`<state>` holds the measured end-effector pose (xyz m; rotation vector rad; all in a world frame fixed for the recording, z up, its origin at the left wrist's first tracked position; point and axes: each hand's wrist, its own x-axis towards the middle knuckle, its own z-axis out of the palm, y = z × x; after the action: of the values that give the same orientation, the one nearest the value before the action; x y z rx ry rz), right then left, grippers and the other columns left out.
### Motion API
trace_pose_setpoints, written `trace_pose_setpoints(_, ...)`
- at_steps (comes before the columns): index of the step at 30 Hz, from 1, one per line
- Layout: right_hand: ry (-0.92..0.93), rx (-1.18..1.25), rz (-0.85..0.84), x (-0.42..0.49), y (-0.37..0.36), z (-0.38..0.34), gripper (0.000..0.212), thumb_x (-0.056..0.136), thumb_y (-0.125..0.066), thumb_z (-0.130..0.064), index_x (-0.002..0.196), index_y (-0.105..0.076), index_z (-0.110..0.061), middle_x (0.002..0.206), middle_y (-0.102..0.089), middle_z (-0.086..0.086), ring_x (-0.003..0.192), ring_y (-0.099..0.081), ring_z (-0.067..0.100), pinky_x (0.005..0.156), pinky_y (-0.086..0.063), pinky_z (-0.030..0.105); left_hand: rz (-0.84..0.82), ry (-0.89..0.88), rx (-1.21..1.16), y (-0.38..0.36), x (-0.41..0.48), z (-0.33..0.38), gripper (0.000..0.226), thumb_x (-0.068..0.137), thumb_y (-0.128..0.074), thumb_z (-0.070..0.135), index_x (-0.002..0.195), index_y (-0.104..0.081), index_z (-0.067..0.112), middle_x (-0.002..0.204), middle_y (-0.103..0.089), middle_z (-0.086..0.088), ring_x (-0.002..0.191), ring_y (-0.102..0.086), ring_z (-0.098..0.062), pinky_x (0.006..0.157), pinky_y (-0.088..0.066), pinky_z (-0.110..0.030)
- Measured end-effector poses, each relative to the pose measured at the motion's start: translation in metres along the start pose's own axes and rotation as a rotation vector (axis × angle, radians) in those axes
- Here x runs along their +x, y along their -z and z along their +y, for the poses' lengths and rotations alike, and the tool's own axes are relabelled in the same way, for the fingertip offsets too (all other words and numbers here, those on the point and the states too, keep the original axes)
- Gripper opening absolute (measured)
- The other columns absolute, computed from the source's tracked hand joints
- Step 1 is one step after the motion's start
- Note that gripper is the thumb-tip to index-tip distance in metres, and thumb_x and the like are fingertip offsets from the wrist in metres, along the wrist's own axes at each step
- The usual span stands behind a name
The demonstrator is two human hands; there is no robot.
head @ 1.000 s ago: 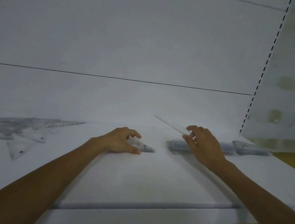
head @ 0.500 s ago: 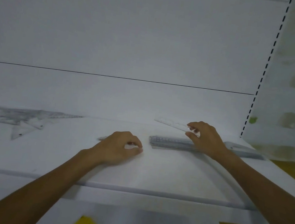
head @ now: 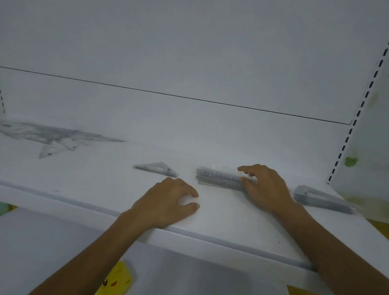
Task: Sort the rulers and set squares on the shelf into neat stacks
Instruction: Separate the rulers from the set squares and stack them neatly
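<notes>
the right hand [head: 266, 189] lies on the right end of the ruler stack [head: 219, 177]. its index finger reaches over the far edge and its thumb is set against the near edge, so the stack is pinched between them. the remaining fingers are curled behind and mostly hidden. the stack lies flat on the shelf [head: 88, 179], running left to right, a little right of the shelf's middle. blur makes it impossible to tell whether the top ruler is lifted off the others.

the left hand [head: 167, 202] rests on the shelf near its front edge, in front of the gap between the ruler stack and 1 small set square [head: 157, 168]. its fingers are loosely curled and hold nothing. thumb and index finger are apart, with bare shelf showing between them. the hand touches neither the stack nor the small set square, which lies flat just left of the stack, apart from it.

to the right of the right hand's wrist sits a set-square stack [head: 321, 198], near the shelf's right end. far to the left, against the back panel [head: 199, 51], a loose heap [head: 45, 132] of clear rulers and set squares spreads out unsorted, well apart from both hands. a slotted upright [head: 363, 101] runs up the right side. below the shelf, beside the left forearm, a yellow object [head: 116, 284] shows, blurred.
</notes>
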<state>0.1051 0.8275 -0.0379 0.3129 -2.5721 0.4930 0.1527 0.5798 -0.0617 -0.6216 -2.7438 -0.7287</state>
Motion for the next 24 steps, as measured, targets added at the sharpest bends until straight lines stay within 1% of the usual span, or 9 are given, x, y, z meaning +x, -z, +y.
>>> trace_pose_setpoints(3,0.042,0.000,-0.033,-0.002,-0.002,0.001,0.026,0.090,-0.053,-0.023,0.112,-0.066,-0.023,0.115,-0.066,0.000,0.108,-0.055,0.021,0.090,-0.041,0.032,0.026,0.022,-0.015,0.000,0.000,-0.001,0.029,0.086,-0.054,0.046,0.113,-0.059,0.036,0.126,-0.053,0.014,0.121,-0.042,-0.007,0.095,-0.028,-0.019)
trace_pose_setpoints(7,0.075,-0.013,-0.006,-0.005,-0.002,0.003,0.021,0.088,-0.053,-0.014,0.100,-0.070,-0.014,0.105,-0.069,0.005,0.101,-0.057,0.028,0.086,-0.046,0.041,0.047,0.041,-0.054,0.000,0.000,-0.004,0.023,0.086,-0.056,0.043,0.107,-0.061,0.035,0.121,-0.056,0.014,0.116,-0.046,-0.005,0.095,-0.032,-0.019)
trace_pose_setpoints(8,0.071,-0.020,-0.008,-0.005,-0.002,0.004,0.021,0.088,-0.052,-0.016,0.100,-0.069,-0.013,0.107,-0.068,0.006,0.103,-0.056,0.028,0.088,-0.045,0.041,0.055,0.045,-0.076,0.000,0.001,-0.004,0.021,0.086,-0.057,0.041,0.105,-0.062,0.034,0.118,-0.058,0.015,0.113,-0.048,-0.005,0.095,-0.034,-0.020)
trace_pose_setpoints(10,0.052,-0.019,-0.032,-0.005,-0.001,0.005,0.026,0.090,-0.052,-0.022,0.113,-0.063,-0.017,0.120,-0.062,0.002,0.114,-0.051,0.023,0.096,-0.040,0.038,0.067,0.052,-0.118,0.000,0.001,-0.004,0.019,0.085,-0.059,0.039,0.102,-0.065,0.032,0.114,-0.060,0.014,0.109,-0.052,-0.005,0.097,-0.039,-0.024)
trace_pose_setpoints(12,0.037,-0.011,-0.071,-0.006,-0.001,0.006,0.033,0.090,-0.052,-0.027,0.122,-0.057,-0.020,0.126,-0.058,0.001,0.117,-0.048,0.021,0.099,-0.037,0.037,0.074,0.062,-0.144,0.000,0.002,-0.005,0.016,0.084,-0.060,0.037,0.099,-0.066,0.032,0.111,-0.062,0.014,0.105,-0.054,-0.004,0.095,-0.041,-0.025)
trace_pose_setpoints(15,0.041,-0.020,-0.092,-0.007,-0.002,0.007,0.031,0.093,-0.050,-0.028,0.122,-0.058,-0.020,0.123,-0.061,0.003,0.114,-0.050,0.022,0.097,-0.040,0.039,0.085,0.082,-0.192,0.002,0.003,-0.005,0.007,0.084,-0.061,0.034,0.090,-0.063,0.038,0.101,-0.062,0.018,0.098,-0.055,-0.001,0.088,-0.039,-0.018)
trace_pose_setpoints(19,0.040,0.001,-0.070,-0.007,-0.002,0.010,0.029,0.092,-0.053,-0.024,0.120,-0.060,-0.018,0.121,-0.062,0.003,0.113,-0.051,0.021,0.097,-0.041,0.038,0.097,0.081,-0.211,0.001,0.004,-0.005,0.010,0.085,-0.060,0.031,0.084,-0.061,0.041,0.093,-0.060,0.023,0.093,-0.055,0.002,0.079,-0.036,-0.008)
trace_pose_setpoints(22,0.057,0.007,-0.031,-0.008,-0.003,0.012,0.031,0.090,-0.055,-0.018,0.121,-0.059,-0.017,0.125,-0.060,0.003,0.117,-0.049,0.021,0.099,-0.036,0.033,0.139,0.074,-0.196,0.000,0.005,-0.006,0.008,0.085,-0.060,0.029,0.088,-0.065,0.035,0.091,-0.058,0.023,0.089,-0.053,0.004,0.073,-0.034,-0.002)
trace_pose_setpoints(24,0.067,0.002,-0.002,-0.010,-0.001,0.008,0.036,0.088,-0.059,-0.020,0.124,-0.057,-0.018,0.128,-0.057,0.001,0.120,-0.046,0.021,0.100,-0.033,0.032,0.205,0.083,-0.166,0.001,0.006,-0.005,0.012,0.086,-0.058,0.025,0.091,-0.069,0.027,0.091,-0.058,0.019,0.087,-0.054,0.001,0.071,-0.035,-0.004)
